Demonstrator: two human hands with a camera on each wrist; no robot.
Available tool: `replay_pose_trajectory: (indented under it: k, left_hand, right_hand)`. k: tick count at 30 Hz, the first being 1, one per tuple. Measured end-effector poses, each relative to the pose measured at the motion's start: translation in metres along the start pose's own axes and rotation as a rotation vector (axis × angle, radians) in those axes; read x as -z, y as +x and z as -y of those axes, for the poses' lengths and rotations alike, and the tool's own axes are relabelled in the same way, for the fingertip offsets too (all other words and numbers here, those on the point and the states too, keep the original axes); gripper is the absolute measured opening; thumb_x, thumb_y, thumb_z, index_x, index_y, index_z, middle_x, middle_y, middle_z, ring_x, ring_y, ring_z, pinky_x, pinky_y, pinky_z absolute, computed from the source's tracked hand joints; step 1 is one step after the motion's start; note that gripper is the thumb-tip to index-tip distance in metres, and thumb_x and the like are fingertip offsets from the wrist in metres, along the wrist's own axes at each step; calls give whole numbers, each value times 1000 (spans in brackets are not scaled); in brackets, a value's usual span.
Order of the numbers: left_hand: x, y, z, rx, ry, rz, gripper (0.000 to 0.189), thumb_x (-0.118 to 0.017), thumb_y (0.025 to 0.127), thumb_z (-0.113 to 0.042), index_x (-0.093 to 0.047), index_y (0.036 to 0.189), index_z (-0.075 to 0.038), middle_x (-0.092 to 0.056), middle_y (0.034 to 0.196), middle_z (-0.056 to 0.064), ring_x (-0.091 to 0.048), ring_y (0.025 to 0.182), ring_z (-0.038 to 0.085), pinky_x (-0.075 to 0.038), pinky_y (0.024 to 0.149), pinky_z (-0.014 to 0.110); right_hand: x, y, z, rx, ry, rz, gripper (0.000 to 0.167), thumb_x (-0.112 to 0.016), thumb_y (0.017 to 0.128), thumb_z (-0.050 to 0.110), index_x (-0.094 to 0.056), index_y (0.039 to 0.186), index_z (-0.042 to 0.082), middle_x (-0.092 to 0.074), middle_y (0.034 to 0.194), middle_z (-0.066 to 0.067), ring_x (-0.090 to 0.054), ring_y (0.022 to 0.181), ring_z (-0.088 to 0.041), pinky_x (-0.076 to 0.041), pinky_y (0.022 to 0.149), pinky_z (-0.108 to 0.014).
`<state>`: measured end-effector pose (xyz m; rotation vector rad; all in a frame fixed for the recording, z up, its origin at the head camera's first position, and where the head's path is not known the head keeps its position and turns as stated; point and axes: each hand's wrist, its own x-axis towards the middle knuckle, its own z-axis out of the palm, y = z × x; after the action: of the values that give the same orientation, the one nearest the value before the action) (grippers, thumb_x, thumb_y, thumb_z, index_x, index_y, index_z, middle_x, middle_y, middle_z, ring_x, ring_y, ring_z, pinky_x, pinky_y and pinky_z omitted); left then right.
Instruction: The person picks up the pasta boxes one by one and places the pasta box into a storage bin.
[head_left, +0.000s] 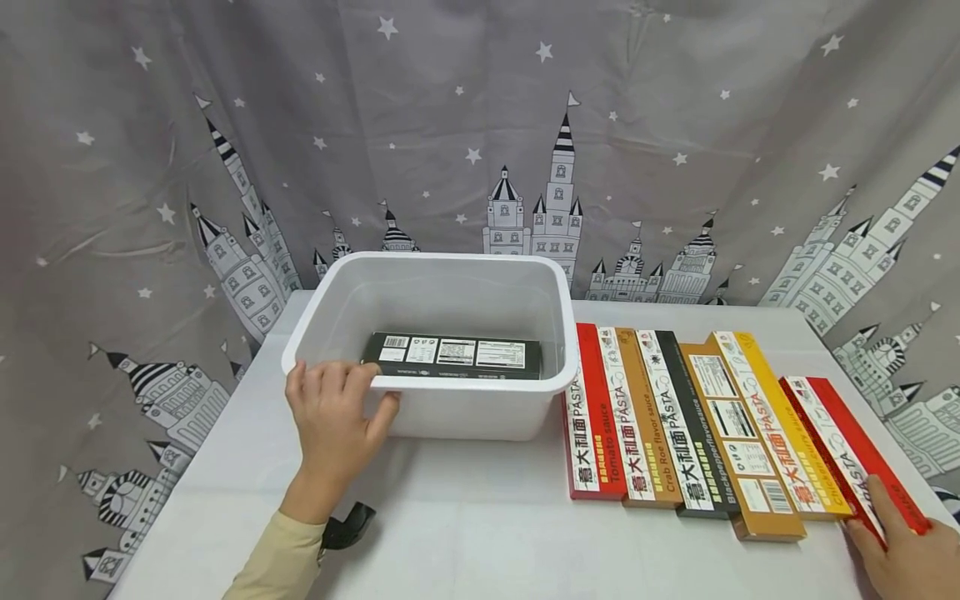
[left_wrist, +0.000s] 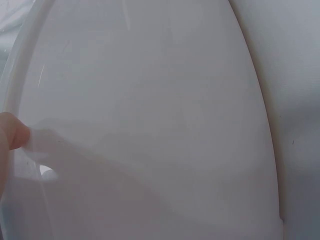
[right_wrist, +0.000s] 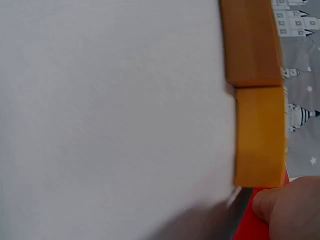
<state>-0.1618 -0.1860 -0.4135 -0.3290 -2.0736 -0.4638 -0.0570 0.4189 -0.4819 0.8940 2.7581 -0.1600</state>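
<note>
A white plastic bin (head_left: 465,412) stands on the table, with a black box (head_left: 459,353) lying inside. My left hand (head_left: 333,417) grips the bin's near-left rim, fingers over the edge and thumb on the outer wall. In the left wrist view the thumb (left_wrist: 14,132) shows against that wall. At the far right, my right hand (head_left: 909,557) holds the near end of a red pasta box (head_left: 855,437) between thumb and fingers. The right wrist view shows the thumb (right_wrist: 265,204) on its red face, beside a yellow box's end (right_wrist: 261,137). Some right fingers are hidden.
Between bin and right hand lies a row of pasta boxes: red tomato (head_left: 603,425), brown crab roe (head_left: 652,425), black pepper (head_left: 693,425), a brown one back-up (head_left: 761,492), and yellow chicken curry (head_left: 787,425). A grey castle-print curtain (head_left: 450,125) hangs behind the white table (head_left: 480,525).
</note>
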Motion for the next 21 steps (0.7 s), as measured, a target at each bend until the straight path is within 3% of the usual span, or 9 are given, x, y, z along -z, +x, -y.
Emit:
replay_pose_trajectory:
  k: [4,8,13,21]
  left_hand:
    - [1,0,0,1,4,7,35,-56,83,-33,-63,97,-2,-57,87,19,-47,91,41,-27,103,71]
    - [2,0,1,2,1,10,34,-56,83,-32,-63,97,-1,-57,87,19,-47,91,42,-27,103,72]
    - [2,0,1,1,2,9,33,-56,84,-31,-63,97,-1,-57,87,19,-47,91,42,-27,103,72]
    - [1,0,0,2,-4,10,33,-56,84,-31,-63,97,-1,-57,88,19,-47,92,42,-26,103,72]
  right_hand:
    - [7,3,-7,25,196,-90,83,-53,98,12,7,155,1,-7,138,-54,-16,129,-67,-32,106,-76]
    - [22,3,-8,169,272,-224,83,-53,96,3,4,157,2,-8,138,-52,-14,126,-67,-28,100,-77]
    - [48,3,6,323,182,-289,83,-54,95,4,2,156,0,-16,127,-54,-20,111,-67,-37,85,-77]
    - [94,17,39,568,9,-399,87,-68,90,16,-17,160,7,-39,105,-54,-42,89,-62,-46,66,-66]
